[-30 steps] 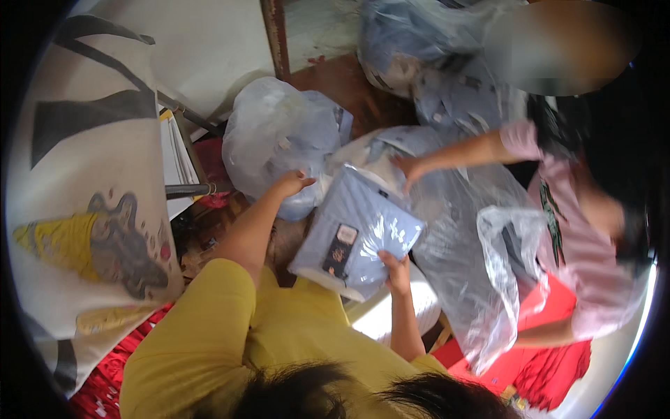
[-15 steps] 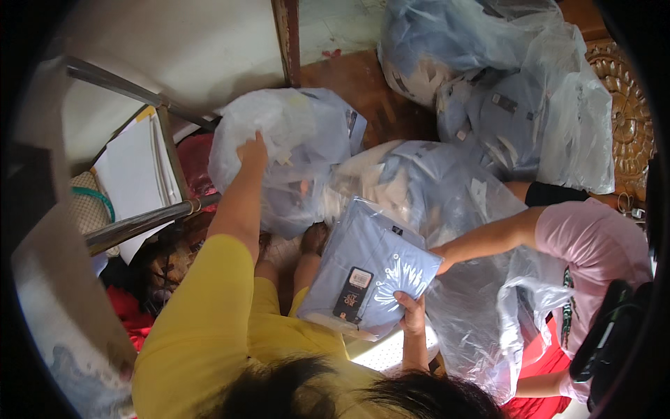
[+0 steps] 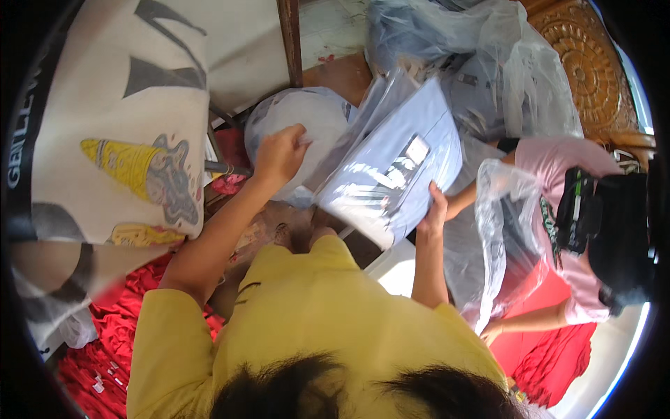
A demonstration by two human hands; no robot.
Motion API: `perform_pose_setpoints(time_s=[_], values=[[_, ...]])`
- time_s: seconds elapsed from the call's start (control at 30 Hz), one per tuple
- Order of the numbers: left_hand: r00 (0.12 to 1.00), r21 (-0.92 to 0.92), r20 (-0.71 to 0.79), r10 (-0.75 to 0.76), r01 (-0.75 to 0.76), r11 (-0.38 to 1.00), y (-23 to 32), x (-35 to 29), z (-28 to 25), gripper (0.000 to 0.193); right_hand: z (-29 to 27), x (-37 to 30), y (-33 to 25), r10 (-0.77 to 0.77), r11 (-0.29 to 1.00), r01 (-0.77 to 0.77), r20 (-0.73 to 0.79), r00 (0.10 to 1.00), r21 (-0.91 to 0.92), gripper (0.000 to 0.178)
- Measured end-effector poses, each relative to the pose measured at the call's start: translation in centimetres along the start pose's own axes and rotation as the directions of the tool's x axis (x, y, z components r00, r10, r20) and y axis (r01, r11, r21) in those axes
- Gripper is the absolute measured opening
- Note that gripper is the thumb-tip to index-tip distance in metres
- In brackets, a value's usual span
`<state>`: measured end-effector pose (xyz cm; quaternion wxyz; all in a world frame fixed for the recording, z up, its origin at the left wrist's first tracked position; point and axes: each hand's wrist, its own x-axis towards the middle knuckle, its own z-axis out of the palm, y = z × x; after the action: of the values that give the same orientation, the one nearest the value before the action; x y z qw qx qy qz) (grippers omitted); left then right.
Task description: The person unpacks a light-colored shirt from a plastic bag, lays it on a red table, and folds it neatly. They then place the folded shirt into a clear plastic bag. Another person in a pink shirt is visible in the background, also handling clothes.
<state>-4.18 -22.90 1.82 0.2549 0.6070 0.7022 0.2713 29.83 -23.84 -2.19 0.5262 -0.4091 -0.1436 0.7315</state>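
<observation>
My right hand (image 3: 434, 209) grips the near right edge of a folded light-blue shirt (image 3: 436, 133) in a clear plastic sleeve, held tilted in front of me. Light glares off its plastic, and a dark tag with a white label shows through. Behind it another clear-wrapped folded garment (image 3: 373, 105) leans at a slant. My left hand (image 3: 280, 155) is raised left of the shirt, its fingers pinched together; what they hold, if anything, is too small to make out. Just beyond that hand sits a whitish plastic bag (image 3: 293, 112).
At right, a co-worker in a pink top (image 3: 558, 157) reaches one arm behind the shirt; their other hand (image 3: 493, 331) touches a large clear bag (image 3: 499, 230). More bagged garments (image 3: 481, 91) lie at the far right. A printed cloth (image 3: 105, 119) hangs left above red fabric (image 3: 132, 328).
The wrapped shirt has moved away from me and tilted, and another wrapped garment now shows behind it. My left hand has come off the whitish bag toward the shirt. The view has shifted.
</observation>
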Motion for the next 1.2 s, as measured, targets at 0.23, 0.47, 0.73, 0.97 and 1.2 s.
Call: perform_pose_setpoints(time_s=[0.23, 0.47, 0.73, 0.97, 1.2], values=[[0.988, -0.344, -0.099, -0.122, 0.081, 0.936, 3.8, -8.1, -5.2, 0.014, 4.2, -3.9, 1.7, -0.135, 0.974, 0.092, 0.199, 0.971, 0.209, 0.042], [0.906, -0.866, 0.402, -0.134, 0.423, 0.266, 6.4, -12.8, -10.9, 0.012, 1.7, -9.6, 9.4, -0.168, 0.985, 0.158, -0.164, 0.972, -0.07, 0.047], [0.917, -0.873, 0.38, -0.117, 0.398, 0.281, 2.7, -12.9, -11.0, 0.023, 5.3, -14.2, 14.4, -0.315, 0.879, 0.181, -0.252, 0.915, -0.442, 0.042], [0.89, -0.726, 0.422, -0.171, 0.445, 0.525, 2.3, -15.3, -11.8, 0.035, 13.4, -15.4, 12.2, -0.512, 0.858, 0.482, -0.221, 0.83, -0.176, 0.042], [0.973, -0.836, 0.207, -0.101, 0.23, 0.499, 3.4, -13.4, -11.2, 0.045, 15.9, -12.5, 22.4, -0.613, 0.29, 0.67, 0.405, 0.678, -0.683, 0.044]])
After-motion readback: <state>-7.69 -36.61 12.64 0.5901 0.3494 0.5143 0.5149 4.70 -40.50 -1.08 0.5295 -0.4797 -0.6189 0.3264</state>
